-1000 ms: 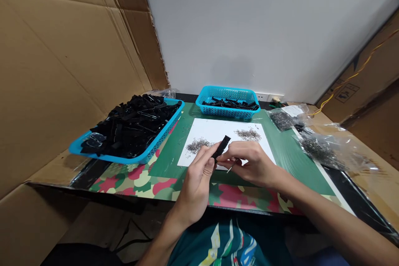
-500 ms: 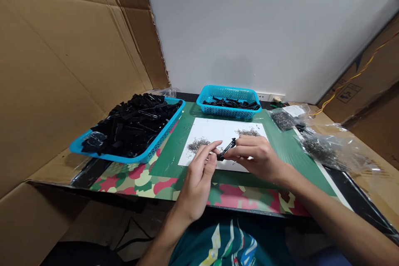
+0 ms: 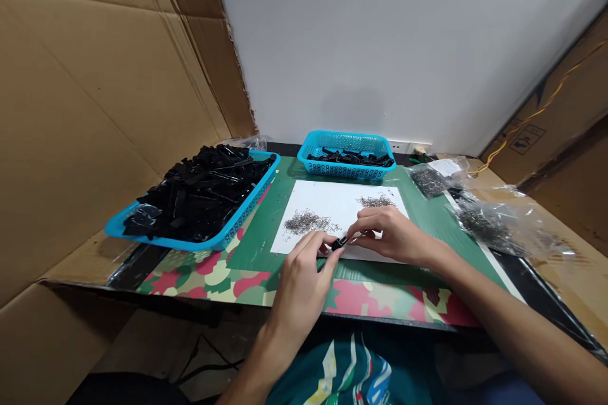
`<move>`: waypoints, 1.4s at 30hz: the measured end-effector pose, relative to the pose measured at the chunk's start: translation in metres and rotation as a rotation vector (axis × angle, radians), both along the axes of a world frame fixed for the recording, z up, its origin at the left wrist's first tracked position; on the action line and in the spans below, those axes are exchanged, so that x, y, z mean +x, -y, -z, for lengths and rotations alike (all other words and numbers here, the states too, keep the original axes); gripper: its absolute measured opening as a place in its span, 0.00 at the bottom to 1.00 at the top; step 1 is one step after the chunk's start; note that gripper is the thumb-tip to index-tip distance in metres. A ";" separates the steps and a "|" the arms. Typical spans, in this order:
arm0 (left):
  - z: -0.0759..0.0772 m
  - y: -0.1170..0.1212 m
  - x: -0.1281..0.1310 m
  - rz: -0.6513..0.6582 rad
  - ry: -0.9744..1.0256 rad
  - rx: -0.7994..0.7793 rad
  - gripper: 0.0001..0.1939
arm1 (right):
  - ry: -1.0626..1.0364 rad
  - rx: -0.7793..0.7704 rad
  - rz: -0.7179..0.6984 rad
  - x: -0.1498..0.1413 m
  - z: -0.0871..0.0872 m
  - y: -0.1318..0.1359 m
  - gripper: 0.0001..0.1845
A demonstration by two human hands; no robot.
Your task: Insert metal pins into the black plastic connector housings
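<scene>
Between my two hands is a small black plastic part [image 3: 339, 243], held over the front edge of a white sheet [image 3: 327, 194]. My left hand [image 3: 306, 266] pinches one end of it between thumb and fingers. The fingertips of my right hand [image 3: 387, 234] close on its other end, and they cover much of it. Whether a small metal piece is also in the right fingers, I cannot tell. A pile of small metal springs or clips [image 3: 306, 223] lies on the sheet beyond my left hand. A second such pile [image 3: 375, 201] is just beyond my right hand.
A large blue basket [image 3: 247, 215] heaped with black parts stands at the left. At the back is a smaller blue basket [image 3: 346, 169] with similar parts. Clear bags of metal pieces [image 3: 484, 221] lie at the right. Cardboard [image 3: 95, 107] walls the left side.
The black part has turned, so less of it shows. My left fingers have curled from outstretched to a pinch on it. My right hand has shifted slightly left.
</scene>
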State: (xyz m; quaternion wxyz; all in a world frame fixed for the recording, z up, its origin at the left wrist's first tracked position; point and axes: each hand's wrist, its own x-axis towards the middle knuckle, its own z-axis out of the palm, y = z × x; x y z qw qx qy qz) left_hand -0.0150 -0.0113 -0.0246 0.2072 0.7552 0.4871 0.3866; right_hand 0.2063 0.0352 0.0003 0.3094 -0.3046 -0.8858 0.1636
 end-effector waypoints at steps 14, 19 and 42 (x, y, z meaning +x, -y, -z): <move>0.006 0.000 0.001 0.082 -0.087 0.073 0.06 | -0.036 -0.214 0.100 -0.001 -0.001 -0.003 0.08; 0.007 0.001 0.003 0.120 -0.084 0.121 0.10 | 0.019 -0.329 0.053 -0.001 -0.002 -0.002 0.10; -0.005 0.003 -0.001 0.017 0.131 0.018 0.08 | -0.298 -0.251 0.130 -0.012 -0.008 0.007 0.07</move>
